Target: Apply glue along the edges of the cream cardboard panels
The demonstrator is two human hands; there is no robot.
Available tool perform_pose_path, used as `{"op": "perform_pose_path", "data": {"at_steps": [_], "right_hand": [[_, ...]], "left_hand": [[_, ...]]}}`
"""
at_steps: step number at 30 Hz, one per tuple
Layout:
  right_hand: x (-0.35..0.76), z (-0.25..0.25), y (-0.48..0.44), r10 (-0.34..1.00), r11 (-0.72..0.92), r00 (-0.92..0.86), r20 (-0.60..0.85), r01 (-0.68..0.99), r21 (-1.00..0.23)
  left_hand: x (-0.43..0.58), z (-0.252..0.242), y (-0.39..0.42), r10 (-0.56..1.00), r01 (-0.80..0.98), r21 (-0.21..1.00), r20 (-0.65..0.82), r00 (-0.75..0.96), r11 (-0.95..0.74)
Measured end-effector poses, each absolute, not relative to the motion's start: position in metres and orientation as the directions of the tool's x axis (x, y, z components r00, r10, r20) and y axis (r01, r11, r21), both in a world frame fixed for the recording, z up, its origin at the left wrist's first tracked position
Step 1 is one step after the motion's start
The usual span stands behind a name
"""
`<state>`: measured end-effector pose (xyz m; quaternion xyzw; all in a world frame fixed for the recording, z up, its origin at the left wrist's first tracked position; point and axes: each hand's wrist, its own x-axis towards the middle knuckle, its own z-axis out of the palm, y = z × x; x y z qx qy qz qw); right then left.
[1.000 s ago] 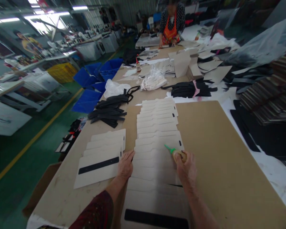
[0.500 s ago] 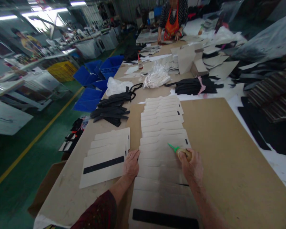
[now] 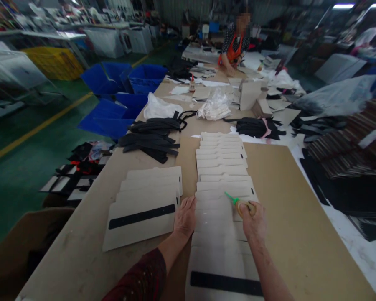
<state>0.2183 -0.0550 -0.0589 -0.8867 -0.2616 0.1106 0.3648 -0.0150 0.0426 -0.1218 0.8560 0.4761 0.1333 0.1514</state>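
In my right hand [image 3: 255, 223] is a small glue bottle [image 3: 246, 208] with a green nozzle, tipped so the nozzle points up and left over a row of overlapping light-grey boards [image 3: 217, 217]. The nearest board of that row carries a black strip [image 3: 225, 284]. My left hand [image 3: 185, 216] lies flat along the row's left edge, its fingers stretched out. Left of that hand is a smaller fanned stack of grey boards [image 3: 131, 230], the front one bearing a black strip [image 3: 141, 216].
Black strap bundles [image 3: 152, 140] lie beyond the boards, near a clear plastic bag [image 3: 214, 106]. Another glue bottle [image 3: 192, 85] stands farther back. A person in an orange apron [image 3: 235, 50] works at the far end. Blue bins [image 3: 113, 113] stand left; stacked panels [image 3: 347, 142] sit right.
The view has turned a little, shifting the table scene. My right hand holds the bottle in nearly the same place over the row; my left hand stays at its left edge.
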Motion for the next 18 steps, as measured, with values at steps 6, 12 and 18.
{"op": "perform_pose_path", "data": {"at_steps": [6,12,18], "right_hand": [[0.202,-0.056,-0.048,0.562,-0.583,0.827,0.025,0.417,-0.697],[0.189,-0.055,-0.046,0.573,-0.571,0.818,0.038,0.432,-0.698],[0.169,-0.057,-0.046,0.592,-0.549,0.805,0.025,0.426,-0.719]], "left_hand": [[-0.013,-0.123,0.042,0.860,0.770,0.420,0.055,0.507,-0.481],[-0.013,-0.123,0.041,0.854,0.757,0.438,0.051,0.517,-0.485],[-0.013,-0.124,0.041,0.850,0.753,0.437,0.053,0.523,-0.491]]}}
